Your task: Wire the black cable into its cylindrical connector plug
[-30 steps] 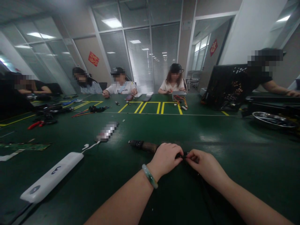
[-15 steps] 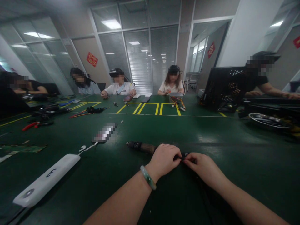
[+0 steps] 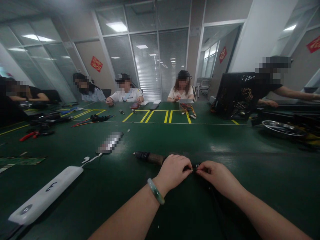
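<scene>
A dark electric screwdriver [image 3: 152, 158] lies on the green table, its black nose pointing left. My left hand [image 3: 173, 171], with a green bangle on the wrist, is closed over its rear end. At that hand's fingertips a tiny brass-coloured tip [image 3: 192, 169] shows. My right hand [image 3: 213, 173] is closed in a pinch just to the right, on what looks like the dark end of a cable. A black cable [image 3: 216, 200] trails from beneath this hand toward the front edge. Fingers hide most of the joint between the two hands.
A white power bank [image 3: 47, 195] marked 3 lies at left, wired to a phone [image 3: 110, 142]. Red-handled pliers [image 3: 29, 135] and dark cables sit farther left. A black computer case [image 3: 236, 95] and a round metal dish [image 3: 283, 128] stand at right. Several people sit around.
My hands have drawn slightly apart at the fingertips, and the brass-coloured tip now shows between them. The whole view has shifted a little. The screwdriver stays lying on the table.
</scene>
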Demonstrator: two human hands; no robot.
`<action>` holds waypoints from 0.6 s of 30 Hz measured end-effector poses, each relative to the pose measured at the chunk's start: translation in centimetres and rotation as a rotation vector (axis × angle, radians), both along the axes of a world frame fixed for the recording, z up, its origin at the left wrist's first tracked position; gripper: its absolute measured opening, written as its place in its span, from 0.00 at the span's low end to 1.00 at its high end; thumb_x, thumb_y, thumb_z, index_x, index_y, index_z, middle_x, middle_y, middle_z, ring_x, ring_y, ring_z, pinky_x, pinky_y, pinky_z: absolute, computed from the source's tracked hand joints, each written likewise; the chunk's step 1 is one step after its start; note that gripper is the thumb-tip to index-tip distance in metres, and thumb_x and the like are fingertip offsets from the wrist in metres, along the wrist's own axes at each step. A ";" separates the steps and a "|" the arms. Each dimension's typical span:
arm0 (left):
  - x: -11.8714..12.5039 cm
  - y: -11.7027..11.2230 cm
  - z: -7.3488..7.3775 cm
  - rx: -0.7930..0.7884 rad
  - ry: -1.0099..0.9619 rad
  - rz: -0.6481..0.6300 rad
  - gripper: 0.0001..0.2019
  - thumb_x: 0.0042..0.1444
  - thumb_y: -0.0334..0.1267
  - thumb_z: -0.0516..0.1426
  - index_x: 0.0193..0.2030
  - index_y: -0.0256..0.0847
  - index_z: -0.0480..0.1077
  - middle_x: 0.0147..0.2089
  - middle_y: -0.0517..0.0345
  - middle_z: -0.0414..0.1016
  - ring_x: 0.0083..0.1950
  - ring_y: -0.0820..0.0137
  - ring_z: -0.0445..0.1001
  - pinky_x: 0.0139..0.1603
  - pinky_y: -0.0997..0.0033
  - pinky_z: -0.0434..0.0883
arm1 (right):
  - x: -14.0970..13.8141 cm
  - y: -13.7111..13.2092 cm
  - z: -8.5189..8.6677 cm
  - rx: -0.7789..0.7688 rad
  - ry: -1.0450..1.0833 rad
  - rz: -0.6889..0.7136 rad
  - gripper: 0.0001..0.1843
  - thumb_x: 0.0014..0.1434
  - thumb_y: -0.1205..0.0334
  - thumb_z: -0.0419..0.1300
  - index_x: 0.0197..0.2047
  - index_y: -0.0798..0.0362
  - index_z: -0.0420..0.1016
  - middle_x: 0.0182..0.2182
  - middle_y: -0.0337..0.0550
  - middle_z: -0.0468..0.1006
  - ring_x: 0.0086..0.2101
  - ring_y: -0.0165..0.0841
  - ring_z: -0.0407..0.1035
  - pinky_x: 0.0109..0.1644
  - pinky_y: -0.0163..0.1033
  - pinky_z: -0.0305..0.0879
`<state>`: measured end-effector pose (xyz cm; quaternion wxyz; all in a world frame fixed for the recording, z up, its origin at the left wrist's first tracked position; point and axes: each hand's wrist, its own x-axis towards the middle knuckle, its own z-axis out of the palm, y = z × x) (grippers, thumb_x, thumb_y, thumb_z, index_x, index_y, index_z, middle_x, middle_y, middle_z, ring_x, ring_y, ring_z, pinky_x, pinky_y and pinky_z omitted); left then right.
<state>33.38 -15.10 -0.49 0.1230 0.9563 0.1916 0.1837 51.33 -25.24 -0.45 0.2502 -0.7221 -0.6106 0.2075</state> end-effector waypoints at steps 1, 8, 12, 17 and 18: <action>0.0 0.0 0.0 -0.001 0.004 0.002 0.04 0.59 0.38 0.59 0.40 0.44 0.70 0.42 0.60 0.74 0.45 0.66 0.71 0.48 0.64 0.64 | 0.0 0.0 -0.2 0.006 0.004 0.003 0.08 0.58 0.59 0.57 0.35 0.47 0.78 0.33 0.38 0.79 0.33 0.35 0.71 0.35 0.35 0.61; 0.1 0.1 -0.2 0.002 -0.008 0.028 0.07 0.57 0.40 0.60 0.41 0.43 0.69 0.40 0.61 0.74 0.44 0.66 0.71 0.47 0.64 0.64 | -0.1 0.2 -1.0 0.042 0.006 -0.001 0.08 0.59 0.58 0.57 0.36 0.48 0.78 0.33 0.37 0.78 0.33 0.33 0.71 0.35 0.35 0.62; 0.2 0.0 -0.1 0.018 -0.013 0.024 0.05 0.58 0.38 0.60 0.40 0.43 0.70 0.42 0.61 0.74 0.46 0.66 0.71 0.49 0.64 0.64 | 0.1 0.7 -1.0 0.079 -0.022 0.000 0.09 0.59 0.59 0.56 0.35 0.50 0.78 0.34 0.39 0.78 0.35 0.34 0.71 0.38 0.36 0.62; 0.3 0.0 -0.2 0.001 -0.033 0.036 0.05 0.59 0.37 0.57 0.42 0.43 0.70 0.43 0.59 0.74 0.46 0.66 0.71 0.49 0.63 0.64 | 0.0 0.7 -0.3 0.065 -0.054 0.006 0.08 0.60 0.60 0.57 0.36 0.50 0.77 0.35 0.40 0.78 0.36 0.34 0.71 0.40 0.36 0.63; 0.3 0.0 -0.2 -0.004 -0.038 0.044 0.05 0.59 0.37 0.58 0.42 0.43 0.70 0.42 0.60 0.74 0.45 0.66 0.71 0.49 0.63 0.64 | -0.1 0.6 -0.1 0.063 -0.063 0.010 0.08 0.60 0.60 0.57 0.36 0.51 0.77 0.36 0.41 0.78 0.37 0.34 0.71 0.40 0.36 0.63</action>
